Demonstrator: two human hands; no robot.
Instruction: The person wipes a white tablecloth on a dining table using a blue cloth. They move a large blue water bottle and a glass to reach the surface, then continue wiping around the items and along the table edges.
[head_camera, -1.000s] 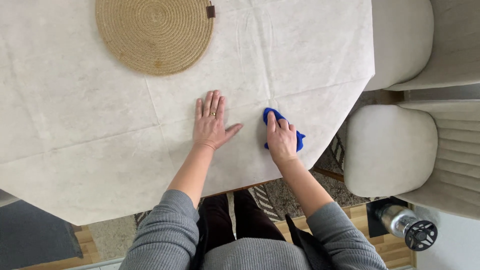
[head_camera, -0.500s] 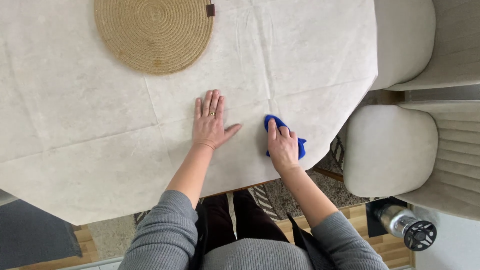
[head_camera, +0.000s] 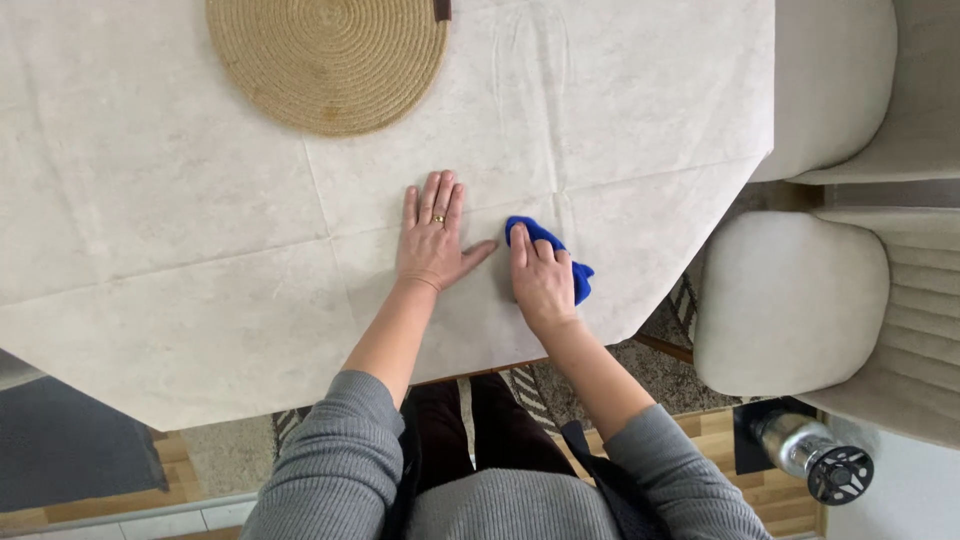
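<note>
My left hand (head_camera: 432, 237) lies flat, fingers spread, on the pale tablecloth (head_camera: 200, 250); it holds nothing and wears a ring. Just to its right, my right hand (head_camera: 541, 277) presses down on a small blue cloth (head_camera: 578, 276), which shows past the fingertips and at the hand's right side. Most of the cloth is hidden under the palm. Both hands are near the table's front edge.
A round woven placemat (head_camera: 328, 60) lies at the back of the table. Two cream upholstered chairs (head_camera: 800, 300) stand to the right. A metal canister on a dark base (head_camera: 810, 455) stands on the floor at lower right. A dark mat (head_camera: 70, 460) lies at lower left.
My right hand has slid left with the blue cloth, closer to my left hand. The left hand has stayed flat in place.
</note>
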